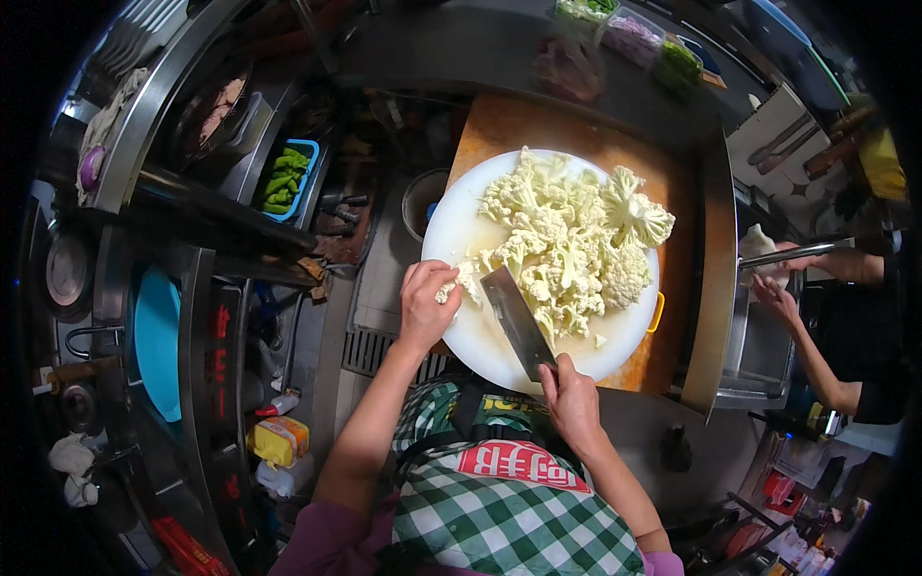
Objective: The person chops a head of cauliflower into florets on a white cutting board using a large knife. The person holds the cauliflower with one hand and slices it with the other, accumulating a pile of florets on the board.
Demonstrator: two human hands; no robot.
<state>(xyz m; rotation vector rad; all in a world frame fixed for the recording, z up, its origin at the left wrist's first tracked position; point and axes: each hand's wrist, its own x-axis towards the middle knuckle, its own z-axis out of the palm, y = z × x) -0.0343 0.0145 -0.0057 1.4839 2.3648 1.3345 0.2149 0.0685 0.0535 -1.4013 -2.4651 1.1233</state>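
Note:
My right hand (573,403) grips the handle of a cleaver (520,324), its broad blade slanting up and left over a round white cutting board (461,216). At the board's left edge, my left hand (428,306) has its fingers curled around a small cauliflower floret (445,292). Between that hand and the blade lie a few more cut pieces (470,279). A heap of cauliflower florets (558,237) covers the middle and right of the board, with larger chunks (637,209) at its right side. The cleaver's tip touches or nearly touches the heap.
Under the round board is a wooden board (497,122). A yellow handle (656,312) shows at the right rim. Beyond stand containers of chopped vegetables (634,37). A blue basket of green peppers (288,180) sits left. At right, another person's hands (781,281) hold something pale by a sink.

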